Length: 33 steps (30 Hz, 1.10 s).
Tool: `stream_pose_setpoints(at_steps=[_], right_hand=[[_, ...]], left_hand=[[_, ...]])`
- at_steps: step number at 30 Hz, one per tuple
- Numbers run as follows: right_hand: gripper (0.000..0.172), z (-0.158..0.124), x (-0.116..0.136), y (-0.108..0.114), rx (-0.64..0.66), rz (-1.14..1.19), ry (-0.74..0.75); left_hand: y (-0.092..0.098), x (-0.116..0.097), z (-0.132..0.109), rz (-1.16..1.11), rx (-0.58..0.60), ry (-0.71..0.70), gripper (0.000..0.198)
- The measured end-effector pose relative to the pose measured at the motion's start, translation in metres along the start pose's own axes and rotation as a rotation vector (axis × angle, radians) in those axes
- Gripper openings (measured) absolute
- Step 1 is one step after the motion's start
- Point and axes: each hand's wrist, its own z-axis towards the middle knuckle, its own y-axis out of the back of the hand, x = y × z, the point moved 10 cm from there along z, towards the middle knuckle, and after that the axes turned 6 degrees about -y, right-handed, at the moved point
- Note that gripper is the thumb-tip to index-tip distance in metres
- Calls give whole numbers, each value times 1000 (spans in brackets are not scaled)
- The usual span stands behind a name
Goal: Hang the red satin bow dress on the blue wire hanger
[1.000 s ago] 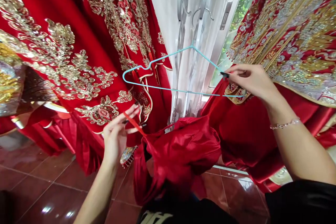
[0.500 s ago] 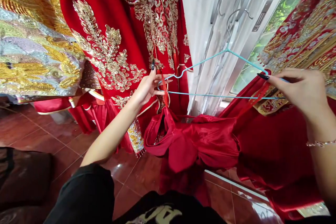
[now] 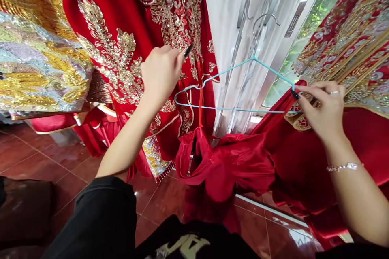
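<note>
A light blue wire hanger (image 3: 231,109) hangs by its metal hook in front of a white curtain. Below it sags a red satin garment (image 3: 234,162). My left hand (image 3: 161,75) is closed at the hanger's left end, pinching a thin red loop strap (image 3: 200,101) that runs down to the garment. At the hanger's right end my right hand (image 3: 322,107) pinches another red strap of the garment against the wire. A bracelet is on my right wrist.
Red dresses with gold embroidery (image 3: 127,48) hang to the left, another embroidered red garment (image 3: 349,48) to the right. A white curtain (image 3: 240,16) and window frame stand behind. Dark red floor tiles (image 3: 36,158) lie below.
My left hand has risen with the red strap from below the hanger to its left end. The right hand stays at the right end, with a strap there now.
</note>
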Motion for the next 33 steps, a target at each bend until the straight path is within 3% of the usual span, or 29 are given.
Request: stream_pose_setpoints(at_steps=[3,5,7,8,11,14,18,22,27,31,33], right_hand=[[68,-39,-25,20,-135,56,-108],[74,-78,-56,24,-167,244,-313],[61,-125,-86,-1,28,315,-599],[50,-147,-91,-14,141,313,-666],[32,-200,-95,-45,389,276,-788],[31,-230,-99,-61,477,204,-893],[21,-246,-104,-77,546,169,-990],[17,-248,-105,-76,490,176,-1034],[19,-238,-108,-53,274,220,-1072],[32,-230,-100,-44,108,372,-1079],[39,-228,-95,-40,34,421,-1081]], left_hand=[[-3,-23,-54,2,132,-129,35],[-40,-27,-111,-80,494,-184,34],[-74,-17,-175,-191,846,-125,27],[-83,-9,-200,-222,948,-72,23],[-93,9,-239,-238,1074,21,28],[-93,7,-244,-318,1152,24,40],[-90,-8,-242,-519,1269,59,52],[-82,-7,-235,-465,1280,73,45],[-58,-1,-210,-361,1099,37,35],[-35,10,-192,-286,840,26,29],[-29,14,-192,-257,777,19,27]])
